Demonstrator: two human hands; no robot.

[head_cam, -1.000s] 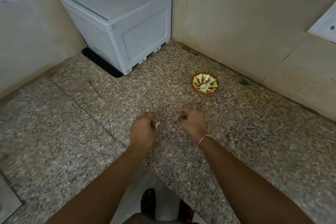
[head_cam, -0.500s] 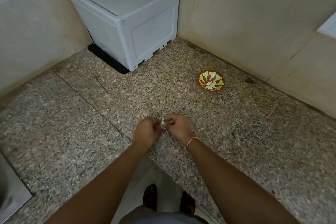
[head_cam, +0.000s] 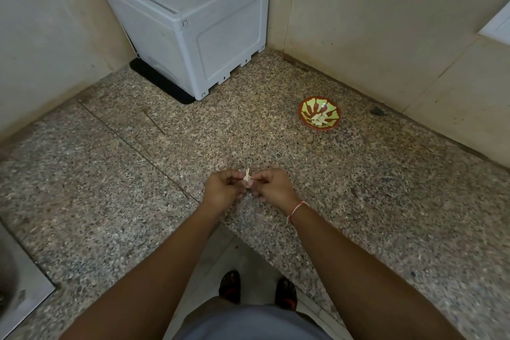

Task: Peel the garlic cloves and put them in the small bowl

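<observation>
A pale garlic clove [head_cam: 248, 180] with loose papery skin is pinched between my left hand [head_cam: 222, 192] and my right hand [head_cam: 271, 188], just above the speckled granite counter [head_cam: 372, 201] near its inner corner edge. Both hands have their fingertips closed on the clove. The small bowl [head_cam: 319, 113], red-brown with a green leaf pattern, sits on the counter to the far right of my hands. Several pale peeled cloves lie inside it.
A grey plastic box [head_cam: 190, 16] stands on a black mat in the back corner against the tiled walls. A small dark speck [head_cam: 377, 111] lies by the right wall. A steel sink edge [head_cam: 19, 292] shows at the lower left. My feet [head_cam: 256, 288] are below the counter's edge.
My hands were apart, the clove in the left one. They came together and now both pinch the clove, whose skin sticks up between them. The view has shifted slightly.
</observation>
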